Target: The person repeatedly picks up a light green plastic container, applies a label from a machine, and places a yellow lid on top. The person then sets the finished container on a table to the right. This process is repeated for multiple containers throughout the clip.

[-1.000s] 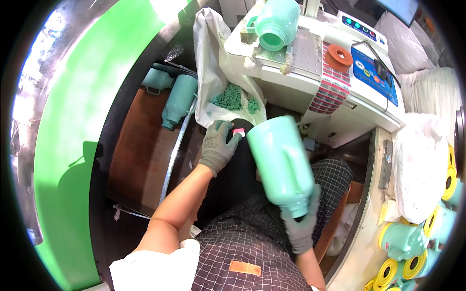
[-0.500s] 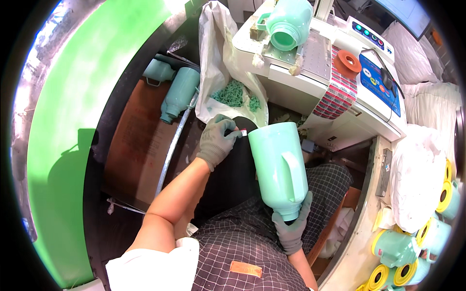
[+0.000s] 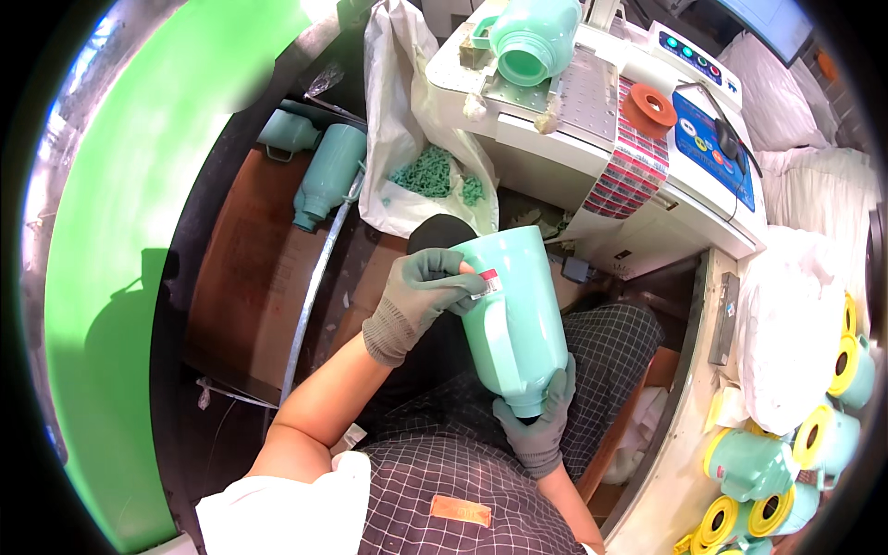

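Note:
A mint-green plastic jug body [image 3: 532,305] with a side handle stands neck-down over my lap. My right hand [image 3: 539,421], in a grey glove, is closed round its narrow neck from below. My left hand [image 3: 427,291], gloved with a bare fingertip showing, pinches a small red-and-white sticker [image 3: 486,283]. The sticker lies at the jug's wall just above the handle; whether it is stuck down I cannot tell.
On the white machine [image 3: 592,102] ahead lies another mint jug [image 3: 536,42], beside an orange tape roll [image 3: 650,110] and a sticker strip [image 3: 629,171]. A white sack [image 3: 430,199] holds green scraps. Two jugs [image 3: 330,171] lie in the left bin. Yellow-rimmed jugs [image 3: 749,462] crowd the right.
My left hand has brought the sticker right and down to the jug. The jug has turned, so its handle now faces my left hand, and it has shifted slightly left.

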Motion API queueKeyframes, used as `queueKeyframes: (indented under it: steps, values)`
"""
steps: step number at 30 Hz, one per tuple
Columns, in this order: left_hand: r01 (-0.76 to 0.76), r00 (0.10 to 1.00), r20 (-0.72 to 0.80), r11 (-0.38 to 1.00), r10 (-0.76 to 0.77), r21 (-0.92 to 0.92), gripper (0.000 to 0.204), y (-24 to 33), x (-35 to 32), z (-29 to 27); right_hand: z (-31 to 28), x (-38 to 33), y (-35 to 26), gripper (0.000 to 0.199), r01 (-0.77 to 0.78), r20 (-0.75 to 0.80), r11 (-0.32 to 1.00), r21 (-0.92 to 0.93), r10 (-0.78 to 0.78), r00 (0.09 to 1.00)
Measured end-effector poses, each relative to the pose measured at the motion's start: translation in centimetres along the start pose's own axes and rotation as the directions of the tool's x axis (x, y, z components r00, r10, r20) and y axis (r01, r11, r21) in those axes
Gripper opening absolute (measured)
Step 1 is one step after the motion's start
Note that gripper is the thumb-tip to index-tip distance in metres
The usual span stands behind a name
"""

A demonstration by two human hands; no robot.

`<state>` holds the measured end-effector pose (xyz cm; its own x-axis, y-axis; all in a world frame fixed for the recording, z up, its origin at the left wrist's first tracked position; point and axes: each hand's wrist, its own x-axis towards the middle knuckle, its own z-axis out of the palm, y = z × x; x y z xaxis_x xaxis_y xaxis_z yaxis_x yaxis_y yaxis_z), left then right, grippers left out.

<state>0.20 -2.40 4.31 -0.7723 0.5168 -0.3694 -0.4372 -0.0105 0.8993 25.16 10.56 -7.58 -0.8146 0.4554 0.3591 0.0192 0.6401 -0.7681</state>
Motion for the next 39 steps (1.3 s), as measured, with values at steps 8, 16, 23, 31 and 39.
queueKeyframes:
  steps: [8,16,23,31,39]
  values:
    - [-0.133,0.983,-0.058,0.892,0.175,0.431,0.022,-0.9,0.7,-1.5,0.0,-0.1,-0.2,0.114,0.154,0.011,0.962,-0.226,-0.156,0.988]
    - [-0.291,0.784,0.03,0.325,0.62,0.9,0.031,3.8,4.6,-5.4,-2.6,1.6,0.0,0.113,-0.215,-0.197,0.827,0.519,0.361,0.912]
    - [-0.18,0.237,0.762,-0.743,0.603,0.644,0.064,11.3,23.8,2.1,-9.8,8.1,0.9,0.12,-0.062,-0.526,0.986,-0.155,-0.029,0.85]
    - [-0.506,0.015,0.739,-0.632,0.673,0.586,0.07,14.8,13.1,3.6,-15.3,19.7,-0.9,0.09,0.121,-0.415,0.775,-0.62,-0.456,0.787]
    - [-0.904,0.426,0.549,0.311,0.72,0.294,0.074,5.5,-1.9,-1.4,-2.5,39.0,-5.0,0.082,0.407,0.005,0.522,-0.749,-0.61,0.792]
